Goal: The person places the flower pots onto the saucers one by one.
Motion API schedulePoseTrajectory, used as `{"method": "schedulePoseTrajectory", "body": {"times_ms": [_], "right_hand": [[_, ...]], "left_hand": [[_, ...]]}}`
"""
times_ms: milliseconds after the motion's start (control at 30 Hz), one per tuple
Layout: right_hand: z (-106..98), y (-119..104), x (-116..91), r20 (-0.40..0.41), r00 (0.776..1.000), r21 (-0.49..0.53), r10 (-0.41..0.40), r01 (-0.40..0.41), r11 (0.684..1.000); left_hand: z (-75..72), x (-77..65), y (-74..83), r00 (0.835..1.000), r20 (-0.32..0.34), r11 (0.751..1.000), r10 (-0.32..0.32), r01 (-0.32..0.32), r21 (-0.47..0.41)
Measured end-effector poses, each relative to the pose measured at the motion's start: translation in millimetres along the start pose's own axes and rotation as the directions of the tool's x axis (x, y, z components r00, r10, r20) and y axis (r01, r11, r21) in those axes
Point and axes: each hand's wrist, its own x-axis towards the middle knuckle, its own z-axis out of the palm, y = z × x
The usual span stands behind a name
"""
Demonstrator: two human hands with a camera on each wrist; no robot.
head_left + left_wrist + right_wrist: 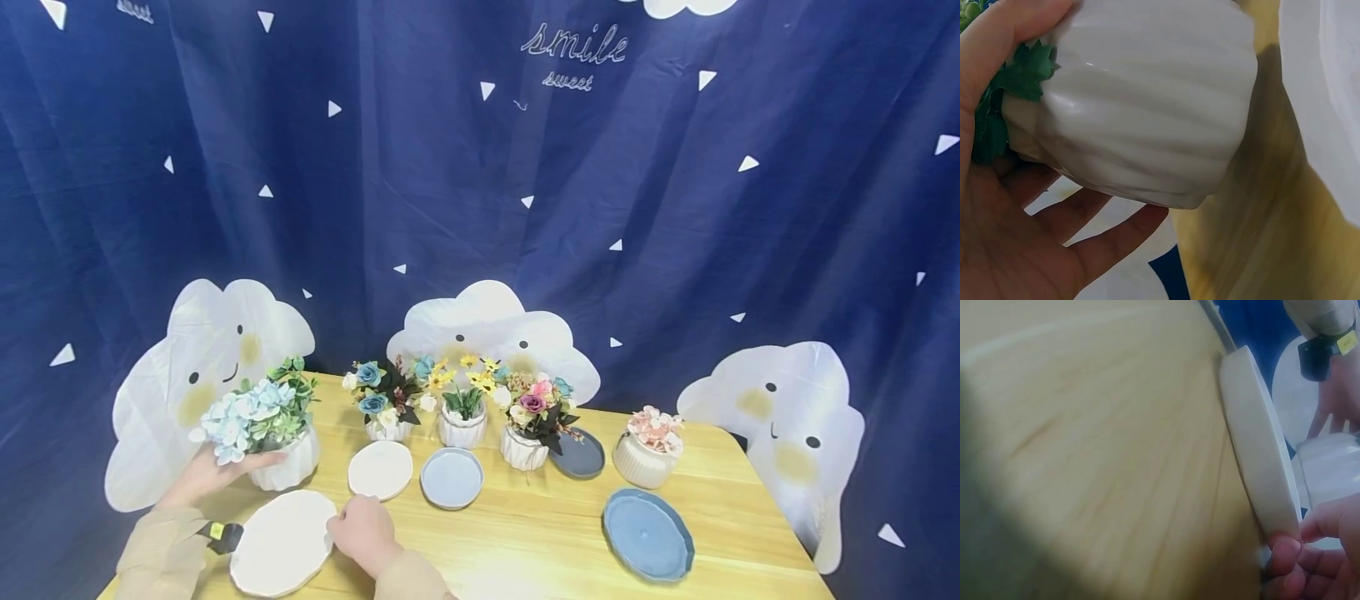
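My left hand grips a white fluted flowerpot with pale blue hydrangea-like flowers and green leaves. In the left wrist view the thumb lies along one side of the pot and the fingers spread along the other. A white angular-rimmed plate lies in front of this pot. At the plate's right edge, my right hand pinches the rim between thumb and fingers. The right wrist view shows the plate's side wall close over the wooden tabletop.
Behind the hands stand several white flowerpots, one with yellow flowers. A smaller white plate, a light blue plate and a dark grey plate lie nearby. A pink-flowered pot and a blue plate are at right.
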Motion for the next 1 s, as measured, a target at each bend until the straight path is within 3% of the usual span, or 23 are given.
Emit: {"method": "schedulePoseTrajectory", "body": {"times_ms": [300,567,867,1000], "right_hand": [[3,-4,2,-0.001,0.999,0.019,0.035,-0.035,0.999],[8,-7,3,-0.005,0.998,0.045,0.056,-0.055,0.997],[4,-12,0,-0.026,0.997,0.004,0.078,-0.078,0.997],[2,-14,-2,-0.038,0.996,-0.025,0.084,-0.085,0.996]], "left_hand": [[-8.2,-3.3,13.1,0.995,-0.076,0.996,0.069,-0.072,-0.046],[-19.2,-12.7,29.1,1.0,-0.001,1.0,-0.004,0.004,-0.015],[-25.4,-27.5,41.7,0.998,0.057,0.999,-0.033,0.034,-0.02],[-25.2,-36.0,46.0,0.998,0.052,1.0,-0.021,0.021,-0.007]]}}
